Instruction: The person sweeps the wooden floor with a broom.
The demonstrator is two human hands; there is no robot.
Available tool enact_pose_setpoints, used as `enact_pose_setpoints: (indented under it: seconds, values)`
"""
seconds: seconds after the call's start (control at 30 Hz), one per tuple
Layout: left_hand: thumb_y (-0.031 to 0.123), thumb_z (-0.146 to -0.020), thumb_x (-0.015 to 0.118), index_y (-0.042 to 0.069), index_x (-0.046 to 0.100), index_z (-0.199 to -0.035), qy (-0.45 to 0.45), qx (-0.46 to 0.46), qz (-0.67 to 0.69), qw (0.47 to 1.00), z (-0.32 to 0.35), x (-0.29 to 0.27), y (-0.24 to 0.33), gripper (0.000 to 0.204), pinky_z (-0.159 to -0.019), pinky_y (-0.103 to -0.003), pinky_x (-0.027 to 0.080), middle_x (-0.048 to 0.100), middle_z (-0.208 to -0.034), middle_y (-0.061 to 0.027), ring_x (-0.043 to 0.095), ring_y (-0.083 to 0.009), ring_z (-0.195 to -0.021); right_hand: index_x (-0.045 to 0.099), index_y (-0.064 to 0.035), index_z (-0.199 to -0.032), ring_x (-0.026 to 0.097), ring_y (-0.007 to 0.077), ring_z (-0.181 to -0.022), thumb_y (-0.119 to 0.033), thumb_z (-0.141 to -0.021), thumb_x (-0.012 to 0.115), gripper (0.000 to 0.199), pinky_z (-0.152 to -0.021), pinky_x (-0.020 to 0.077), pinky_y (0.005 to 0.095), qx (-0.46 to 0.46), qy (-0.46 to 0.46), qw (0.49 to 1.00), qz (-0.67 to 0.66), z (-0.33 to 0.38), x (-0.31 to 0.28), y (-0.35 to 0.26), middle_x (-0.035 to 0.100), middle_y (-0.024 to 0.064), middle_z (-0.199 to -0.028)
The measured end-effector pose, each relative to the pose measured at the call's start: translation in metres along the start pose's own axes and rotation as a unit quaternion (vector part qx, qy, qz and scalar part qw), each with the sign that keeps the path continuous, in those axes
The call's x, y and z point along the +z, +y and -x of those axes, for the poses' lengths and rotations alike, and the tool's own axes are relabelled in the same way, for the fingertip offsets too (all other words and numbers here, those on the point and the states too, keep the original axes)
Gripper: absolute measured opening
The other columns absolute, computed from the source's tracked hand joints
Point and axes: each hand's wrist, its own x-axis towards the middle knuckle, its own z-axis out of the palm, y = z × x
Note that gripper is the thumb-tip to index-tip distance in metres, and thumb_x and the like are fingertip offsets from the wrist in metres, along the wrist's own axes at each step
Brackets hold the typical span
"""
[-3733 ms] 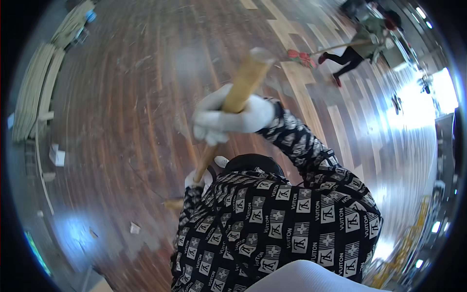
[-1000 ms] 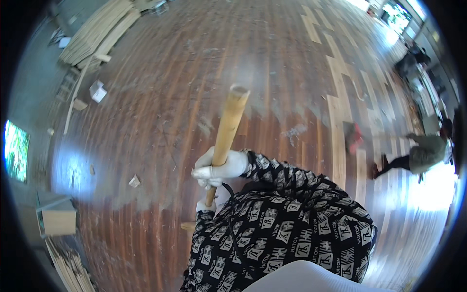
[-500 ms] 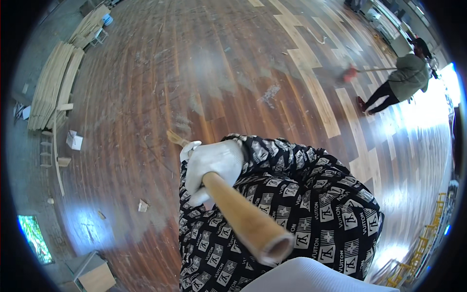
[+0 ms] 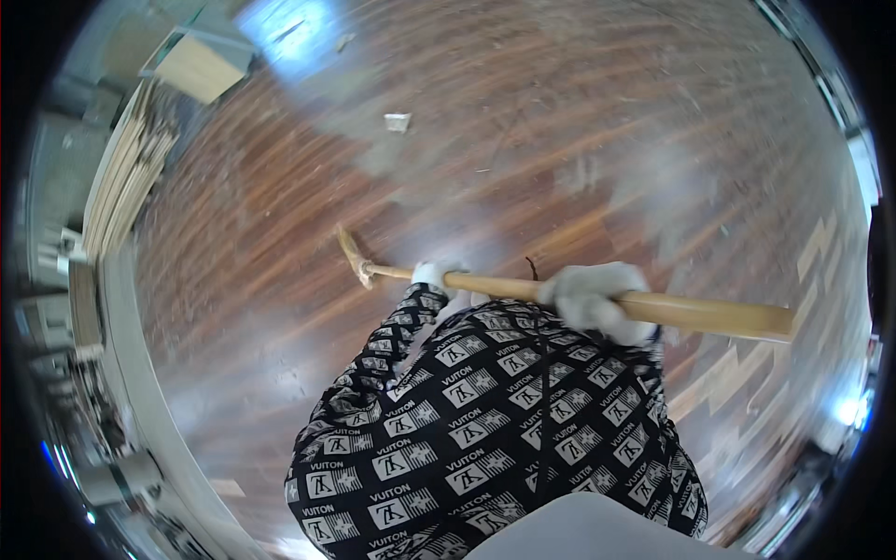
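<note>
A long-handled broom (image 4: 499, 285) lies across in front of my body, its pale wooden handle thick at the right end. My left hand (image 4: 433, 273), in a white glove, is closed round the handle close to the head. Farther along, my gloved right hand (image 4: 602, 299) grips the handle, whose butt end sticks out to the right. The straw-coloured broom head (image 4: 355, 258) is at the left, over the wooden floor (image 4: 261, 233); I cannot tell if it touches. Motion blurs the right hand's fingers a little.
A crumpled white scrap (image 4: 398, 122) lies on the floor ahead. Stacked pale boards (image 4: 126, 191) stand at the left, with a box-like wooden piece (image 4: 201, 69) beyond them. A pale edge strip (image 4: 154, 373) borders the floor on the left.
My view has swung left, and the sweeping co-worker is out of it. The broom has turned from pointing toward me to lying crosswise. Both hands now show on its handle.
</note>
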Motion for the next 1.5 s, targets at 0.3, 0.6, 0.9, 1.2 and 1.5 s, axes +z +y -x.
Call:
enact_pose_setpoints:
  seconds: [0.3,0.6,0.9,1.2,1.5]
  values:
    - [0.023,-0.077,0.064,0.030,0.071,-0.097,-0.044,-0.149,-0.002,0.988,-0.007,0.014,-0.070,0.022,-0.089,-0.044,0.049,0.071,-0.091,-0.0036,0.066,-0.0275,-0.097,0.067,0.0041,-0.086,0.060,0.0136,-0.068,-0.008,-0.091,0.060,0.015,-0.072,0.0505,0.0261,0.251,-0.082,0.951,0.163,-0.044,0.010,0.047,0.067,0.0084,-0.074]
    - [0.016,-0.071,0.067,0.026,0.070,-0.092,-0.001,0.149,0.066,0.987,-0.197,-0.002,0.053,0.024,-0.083,-0.042,0.052,0.070,-0.086,-0.0065,0.067,-0.0306,-0.089,0.050,-0.0062,-0.056,0.056,0.0186,-0.058,-0.026,-0.093,0.058,0.042,-0.085,0.0498,0.0430,0.128,0.022,0.930,0.343,-0.100,-0.016,-0.047,0.053,0.0029,-0.055]
    - [0.014,-0.069,0.069,0.026,0.070,-0.097,-0.048,0.303,0.115,0.945,-0.321,-0.083,0.044,0.030,-0.085,-0.039,0.049,0.072,-0.095,-0.0036,0.066,-0.0234,-0.096,0.063,-0.0026,-0.063,0.057,0.0184,-0.047,0.000,-0.067,0.074,0.012,-0.064,0.0555,0.0331,-0.117,-0.214,0.889,0.387,-0.232,-0.016,-0.006,0.056,0.0036,-0.052]
    - [0.016,-0.079,0.068,0.012,0.070,-0.104,0.075,0.049,0.223,0.971,-0.226,-0.128,-0.144,0.025,-0.082,-0.036,0.053,0.072,-0.094,-0.0098,0.068,-0.0249,-0.093,0.058,0.0002,-0.065,0.052,0.0143,-0.046,-0.029,-0.091,0.065,0.040,-0.055,0.0451,0.0304,0.084,-0.168,0.978,0.089,-0.295,-0.051,0.076,0.057,0.0041,-0.055]
    - [0.017,-0.084,0.062,0.013,0.070,-0.102,-0.248,-0.036,0.003,0.968,-0.243,-0.137,-0.275,0.020,-0.082,-0.036,0.052,0.071,-0.095,-0.0105,0.068,-0.0272,-0.094,0.068,0.0010,-0.087,0.066,0.0128,-0.072,-0.019,-0.095,0.059,0.023,-0.066,0.0527,0.0261,0.225,-0.050,0.962,0.147,-0.329,-0.027,0.179,0.068,0.0083,-0.075]
